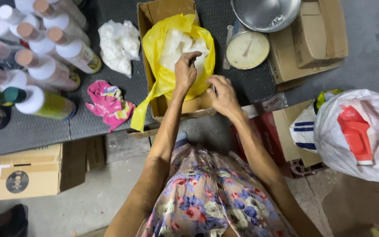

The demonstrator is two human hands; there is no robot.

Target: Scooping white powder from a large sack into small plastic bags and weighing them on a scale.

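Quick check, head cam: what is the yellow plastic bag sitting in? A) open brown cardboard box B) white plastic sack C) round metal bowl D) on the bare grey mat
A: the yellow plastic bag lines the open brown cardboard box, with the left hand reaching into it and the right hand at its near edge.

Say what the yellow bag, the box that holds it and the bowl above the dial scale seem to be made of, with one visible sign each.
Yellow bag: thin glossy plastic film, by its crinkles and sheen.
Box: brown matt cardboard, by its folded flaps and worn edges.
Bowl: probably steel, by its smooth grey reflective surface.
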